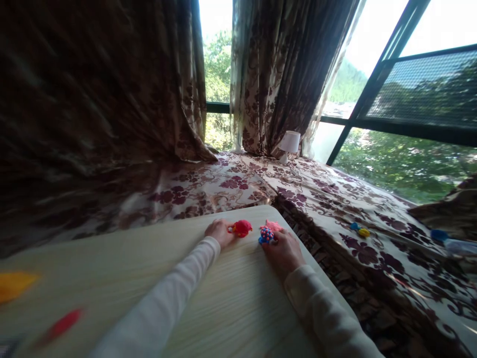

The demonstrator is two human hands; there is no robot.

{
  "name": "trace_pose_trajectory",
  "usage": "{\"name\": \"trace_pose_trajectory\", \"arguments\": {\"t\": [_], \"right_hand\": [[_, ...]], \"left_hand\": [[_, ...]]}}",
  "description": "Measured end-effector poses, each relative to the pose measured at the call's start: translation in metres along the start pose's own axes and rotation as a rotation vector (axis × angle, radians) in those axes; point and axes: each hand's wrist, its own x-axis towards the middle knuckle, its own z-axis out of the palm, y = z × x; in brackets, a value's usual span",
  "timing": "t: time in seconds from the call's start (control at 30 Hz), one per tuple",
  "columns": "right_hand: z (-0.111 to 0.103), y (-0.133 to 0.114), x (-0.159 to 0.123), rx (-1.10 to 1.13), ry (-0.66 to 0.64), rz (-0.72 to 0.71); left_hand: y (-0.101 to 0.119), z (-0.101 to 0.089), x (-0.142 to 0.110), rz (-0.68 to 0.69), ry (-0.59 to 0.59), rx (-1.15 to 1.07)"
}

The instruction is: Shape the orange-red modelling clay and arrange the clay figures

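Both arms (158, 298) outstretched, left grip (220, 232) pinched, right grip (286, 252) pinched

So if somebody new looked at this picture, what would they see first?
Probably the bright red thing in the left hand and the dotted blue thing in the right hand, near the far corner of the table. Next, perhaps the white lamp beyond, by the curtains, or the blurry yellow shape at left.

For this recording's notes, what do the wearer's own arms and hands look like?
Both arms are in long, pale off-white sleeves, the left sleeve and right sleeve each ending at the wrist. The left hand and right hand wear no gloves. No cables or clear markings show.
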Motion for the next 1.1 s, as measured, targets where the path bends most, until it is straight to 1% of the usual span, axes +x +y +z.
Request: {"name": "trace_pose_trajectory", "arguments": {"t": [0.13, 0.37, 0.5, 0.63, 0.7, 0.77, 0.83, 0.9, 0.93, 1.0, 1.03, 1.1], "right_hand": [[0.003, 0.000, 0.002, 0.011, 0.010, 0.000], [0.003, -0.001, 0.001, 0.041, 0.019, 0.004], [0.003, -0.004, -0.004, 0.077, 0.018, -0.004], [0.005, -0.008, -0.006, 0.123, 0.024, -0.022], [0.004, -0.006, -0.007, 0.151, 0.030, -0.034], [-0.002, -0.001, -0.010, 0.189, 0.028, -0.056], [-0.012, 0.005, -0.021, 0.237, 0.032, -0.085], [-0.023, 0.005, -0.040, 0.295, 0.050, -0.118], [-0.028, 0.001, -0.052, 0.328, 0.064, -0.138], [-0.034, -0.013, -0.076, 0.398, 0.066, -0.195], [-0.034, -0.024, -0.088, 0.449, 0.071, -0.233], [-0.033, -0.047, -0.108, 0.621, 0.105, -0.318]], "left_hand": [[0.004, 0.005, 0.010, 0.029, -0.060, 0.055], [0.009, 0.008, 0.019, 0.022, -0.075, 0.051], [0.011, 0.009, 0.019, 0.011, -0.060, -0.002], [0.012, 0.010, 0.018, -0.030, -0.046, -0.124], [0.011, 0.008, 0.016, -0.070, -0.038, -0.221], [0.008, 0.001, 0.012, -0.127, -0.026, -0.348], [0.006, -0.010, 0.005, -0.201, -0.014, -0.508], [0.006, -0.023, -0.008, -0.283, -0.014, -0.698], [0.006, -0.029, -0.016, -0.323, -0.019, -0.798], [0.009, -0.041, -0.035, -0.385, -0.032, -1.002], [0.011, -0.046, -0.046, -0.408, -0.034, -1.100], [0.015, -0.054, -0.070, -0.439, -0.028, -1.276]]}}
